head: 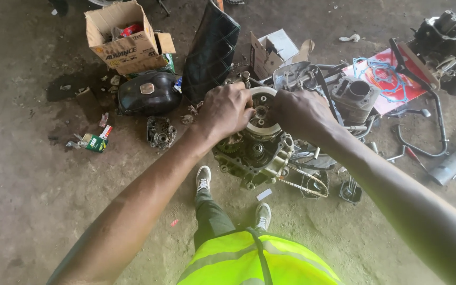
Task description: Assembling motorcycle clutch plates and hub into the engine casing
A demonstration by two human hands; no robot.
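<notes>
Clutch assembly [262, 113], a pale round metal disc, sits on top of the open engine case [252, 155] on the concrete floor [38, 200], right in front of the person's feet. Both hands are on it: the left hand [227, 110] is curled over the left rim with the fingers clamped down, and the right hand [302, 112] is wrapped around the right edge the same way, so it's a two-handed grasp on opposite sides of the disc. Looks like solid, stiff metal, probably fairly heavy for its size and likely oily given the grimy gears under it, so the rim is the sensible place to hold, not the hub in the middle. A drive chain [304, 182] hangs off the lower right of the case. Further out there's a finned cylinder [355, 95] just right of the hands, a blue gasket [389, 79] lying on red packaging behind it, a black fuel tank [149, 92] to the left, a black quilted seat [210, 50] standing up behind, and a cardboard box [125, 39] at the back left. Person wears a hi-vis yellow vest [254, 261].
</notes>
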